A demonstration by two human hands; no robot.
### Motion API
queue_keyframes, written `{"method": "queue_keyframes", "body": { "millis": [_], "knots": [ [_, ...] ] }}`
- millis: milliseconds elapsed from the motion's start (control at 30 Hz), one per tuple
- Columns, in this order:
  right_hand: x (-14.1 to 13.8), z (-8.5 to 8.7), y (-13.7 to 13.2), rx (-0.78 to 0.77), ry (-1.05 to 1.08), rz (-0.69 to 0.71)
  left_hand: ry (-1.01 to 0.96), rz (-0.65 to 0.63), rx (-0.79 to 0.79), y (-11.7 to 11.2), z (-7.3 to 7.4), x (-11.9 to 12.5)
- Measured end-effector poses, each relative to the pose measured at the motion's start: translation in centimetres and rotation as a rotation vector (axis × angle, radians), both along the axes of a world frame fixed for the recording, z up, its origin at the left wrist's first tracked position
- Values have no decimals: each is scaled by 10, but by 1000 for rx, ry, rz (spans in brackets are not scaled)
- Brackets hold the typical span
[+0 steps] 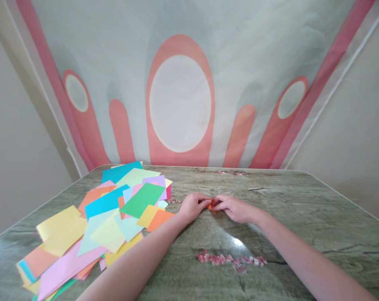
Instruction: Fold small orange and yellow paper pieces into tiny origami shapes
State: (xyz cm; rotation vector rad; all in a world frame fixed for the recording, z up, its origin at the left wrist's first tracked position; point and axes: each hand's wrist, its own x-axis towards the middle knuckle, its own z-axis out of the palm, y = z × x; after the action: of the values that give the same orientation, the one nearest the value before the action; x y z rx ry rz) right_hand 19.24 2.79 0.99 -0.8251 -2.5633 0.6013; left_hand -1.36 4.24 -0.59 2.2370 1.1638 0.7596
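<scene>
A small folded piece of orange paper (pixel 212 205) is pinched between my two hands, just above or on the tabletop near the middle of the view. My left hand (pixel 193 206) grips its left side with thumb and fingertips together. From the right, my right hand (pixel 232 207) closes its fingertips on the other side. The fingers cover much of the paper, so its exact folded shape cannot be made out.
A spread pile of coloured paper sheets (pixel 106 230) lies on the left, partly behind my left forearm. The wood-grain table (pixel 302 217) has pink flower prints (pixel 230 260). Behind its far edge hangs a backdrop with pink arches (pixel 180 159).
</scene>
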Motion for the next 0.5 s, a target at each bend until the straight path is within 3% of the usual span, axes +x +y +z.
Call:
{"method": "queue_keyframes", "body": {
  "millis": [500],
  "knots": [
    [-1, 2, -2, 8, -27, -5, 130, 107, 196, -4, -1, 5]
  ]
}}
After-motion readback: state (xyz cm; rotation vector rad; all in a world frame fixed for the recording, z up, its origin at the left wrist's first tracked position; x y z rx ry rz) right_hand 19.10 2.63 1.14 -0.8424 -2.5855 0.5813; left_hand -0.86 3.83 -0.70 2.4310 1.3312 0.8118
